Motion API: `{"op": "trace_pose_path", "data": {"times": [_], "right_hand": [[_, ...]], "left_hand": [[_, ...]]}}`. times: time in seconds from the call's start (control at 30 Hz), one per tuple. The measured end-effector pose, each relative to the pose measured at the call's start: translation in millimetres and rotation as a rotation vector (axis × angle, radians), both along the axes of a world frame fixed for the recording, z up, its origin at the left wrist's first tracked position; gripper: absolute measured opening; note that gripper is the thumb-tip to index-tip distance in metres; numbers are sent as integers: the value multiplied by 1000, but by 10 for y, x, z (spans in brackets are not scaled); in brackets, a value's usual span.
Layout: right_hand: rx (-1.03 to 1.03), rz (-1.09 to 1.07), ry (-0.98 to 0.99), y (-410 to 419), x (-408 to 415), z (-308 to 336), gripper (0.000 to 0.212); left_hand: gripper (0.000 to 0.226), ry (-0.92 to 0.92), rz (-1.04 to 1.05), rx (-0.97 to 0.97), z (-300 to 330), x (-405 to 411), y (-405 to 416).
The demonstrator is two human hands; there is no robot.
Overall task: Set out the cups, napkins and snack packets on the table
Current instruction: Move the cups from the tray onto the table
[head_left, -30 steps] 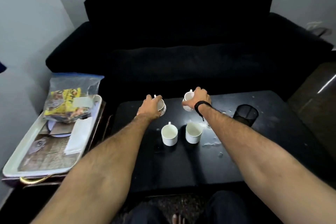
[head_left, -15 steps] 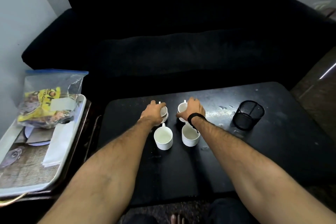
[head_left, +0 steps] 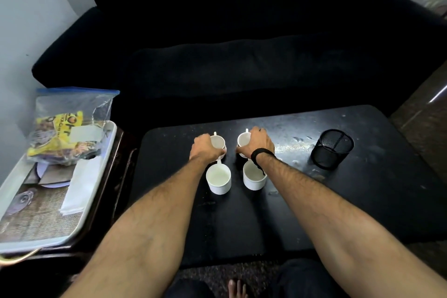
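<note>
Reaching out over the black bench (head_left: 362, 201), both bare arms are stretching straight toward 12 o'clock. The left hand (head_left: 205, 149) is lying palm down with its grip wrapping around the far left cup (head_left: 217, 141). The right hand (head_left: 258, 144), with a black band (head_left: 260, 155) on its wrist, is closing its grip on the far right cup (head_left: 243, 139). Both cups are sitting on the bench with handles pointing to 12 o'clock. Two more white cups are standing just nearer: the near left cup (head_left: 218, 179) and the near right cup (head_left: 254, 178), side by side. A black mesh pot (head_left: 332, 147) is standing at 3 o'clock, well apart. Off at 9 o'clock, a white tray (head_left: 101, 176) is holding the napkins (head_left: 81, 186) and a clear bag of snack packets (head_left: 65, 128).
</note>
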State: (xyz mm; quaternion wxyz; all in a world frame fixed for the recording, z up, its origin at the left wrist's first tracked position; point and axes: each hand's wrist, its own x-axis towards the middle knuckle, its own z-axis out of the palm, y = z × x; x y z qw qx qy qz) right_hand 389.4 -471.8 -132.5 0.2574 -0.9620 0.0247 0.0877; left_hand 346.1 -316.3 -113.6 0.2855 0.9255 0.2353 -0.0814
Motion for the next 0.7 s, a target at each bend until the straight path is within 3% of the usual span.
{"op": "trace_pose_path", "data": {"times": [0.27,0.43,0.7], "right_hand": [[-31,17,6,-1,7,6,77],[-143,28,-83,32,-12,127,88],[-30,149,-211,465,-137,606,76]], "left_hand": [[58,5,21,1,-1,-12,-28],[80,-16,11,0,44,-78,27],[79,-75,56,107,381,-549,628]]}}
